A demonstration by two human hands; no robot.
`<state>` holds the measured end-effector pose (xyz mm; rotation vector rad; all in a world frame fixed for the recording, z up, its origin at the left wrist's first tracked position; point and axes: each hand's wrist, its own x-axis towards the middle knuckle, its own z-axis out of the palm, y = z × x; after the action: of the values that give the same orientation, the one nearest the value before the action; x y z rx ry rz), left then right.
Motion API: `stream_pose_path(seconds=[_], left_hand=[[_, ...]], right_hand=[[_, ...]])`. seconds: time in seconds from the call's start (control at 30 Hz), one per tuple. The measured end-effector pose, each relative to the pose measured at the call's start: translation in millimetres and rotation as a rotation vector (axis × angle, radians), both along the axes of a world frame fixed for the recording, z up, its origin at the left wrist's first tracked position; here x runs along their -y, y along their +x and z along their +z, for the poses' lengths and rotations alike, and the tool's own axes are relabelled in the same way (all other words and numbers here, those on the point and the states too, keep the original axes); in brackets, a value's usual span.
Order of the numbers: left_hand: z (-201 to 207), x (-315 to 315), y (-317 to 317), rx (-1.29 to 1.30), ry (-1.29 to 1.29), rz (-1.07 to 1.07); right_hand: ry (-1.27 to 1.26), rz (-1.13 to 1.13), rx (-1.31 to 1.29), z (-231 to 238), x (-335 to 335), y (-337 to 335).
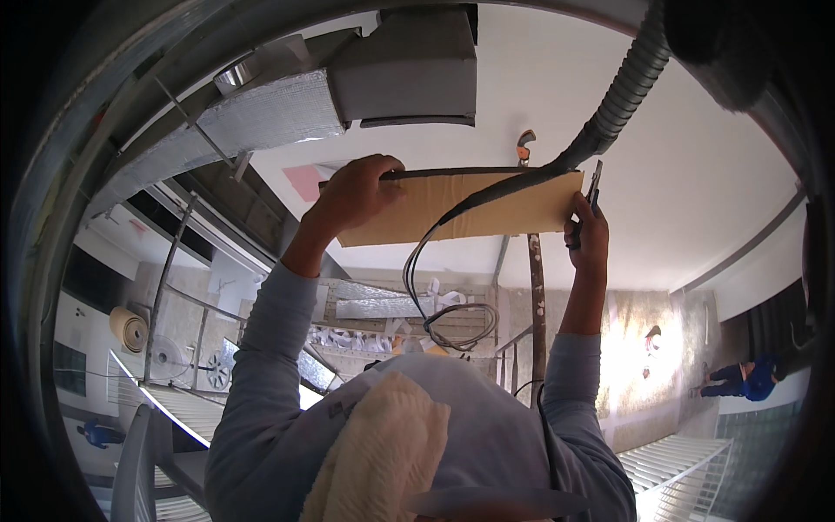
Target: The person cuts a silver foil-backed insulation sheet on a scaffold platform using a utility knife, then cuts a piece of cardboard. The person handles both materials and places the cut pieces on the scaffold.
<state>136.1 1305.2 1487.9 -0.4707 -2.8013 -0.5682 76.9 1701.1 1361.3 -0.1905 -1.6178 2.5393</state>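
Note:
A tan, paper-faced rectangular panel with a dark top edge is held up in front of me, tilted slightly. My left hand grips its left end, fingers curled over the upper edge. At the right end, my right hand is closed round a dark-handled cutting tool with a pointed blade upward; I cannot tell if it is scissors or a knife. That hand is beside the panel's right edge. A black-wrapped cable bundle crosses in front of the panel, its thin wires hanging in a loop below.
Overhead run a foil-covered duct, a grey duct box and a ribbed hose. An orange clamp-like piece sits above a stained pole. Scaffold bars stand left. Below are foil pieces and two people farther off.

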Motion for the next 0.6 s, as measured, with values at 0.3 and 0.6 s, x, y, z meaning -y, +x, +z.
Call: stream_pose_path(seconds=[0.3,0.6], left_hand=[[3,-3,5,-0.083,-0.024,-0.051],[-74,-21,30,-0.579,-0.128,-0.296]], right_hand=[[-0.238,-0.002,-0.013,14,-2,7],[0.084,0.118,0.048,-46,-56,6]])
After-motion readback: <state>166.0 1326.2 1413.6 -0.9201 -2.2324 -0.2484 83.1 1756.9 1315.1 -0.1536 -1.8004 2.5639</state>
